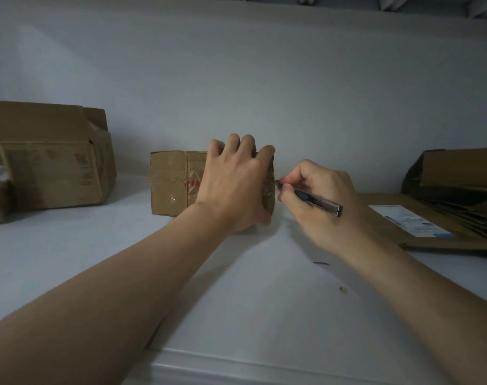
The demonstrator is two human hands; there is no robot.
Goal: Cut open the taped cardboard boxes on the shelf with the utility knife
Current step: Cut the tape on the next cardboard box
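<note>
Head view. A small taped box (170, 184) stood on the white shelf (236, 295), near the back wall and roughly midway between the other cardboard. The left hand (236, 182) covered its right half, fingers curled over the top rear edge and the thumb side low at the front. This grip probably braced the box against the push of the blade. The right hand (323, 207) held the utility knife (318, 200) like a pen, thumb and fingers pinched close to the front end, with the handle lying back across the hand. The tip met the box's right end face, just beside the left hand. The blade itself was too small to make out. Holding the knife so near its tip likely gave fine control on the tape there.

A larger box (53, 168) with raised flaps stood well apart at the left, apparently already opened. Flattened cardboard (459, 190) lay stacked at the right, one sheet bearing a shipping label (409, 221). Judged from this, the small box was the one being cut, and its tape looked unbroken.
</note>
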